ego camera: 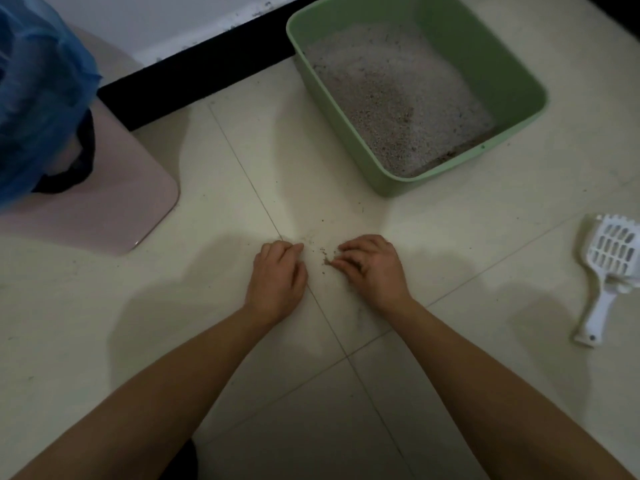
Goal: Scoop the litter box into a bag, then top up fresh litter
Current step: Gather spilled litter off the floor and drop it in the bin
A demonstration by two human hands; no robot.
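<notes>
- The green litter box [391, 183] sits on the pale tiled floor [467, 258], far side, right of centre, one end close to the black skirting strip [194, 81].
- Inside it is grey-white litter [398, 98] — spread over the whole bottom, with a darker, browner patch near the middle and dark bits along the near wall.
- At the left edge a thin blue bag [38, 98] bulges over a pink container [131, 202]. What the bag holds cannot be made out.
- The white slotted scoop [609, 268] lies flat on the floor at the far right, handle toward the person, well apart from both hands and from the box.
- A small scatter of spilled grains [323, 252] lies on the floor in front of the box, between the two hands.
- The left hand [277, 271] rests knuckles-up just left of the scatter, fingers curled in, with nothing seen in them.
- The right hand [369, 268] is just right of it, bent fingertips down on the grains — touching them; whether any are pinched cannot be told.
</notes>
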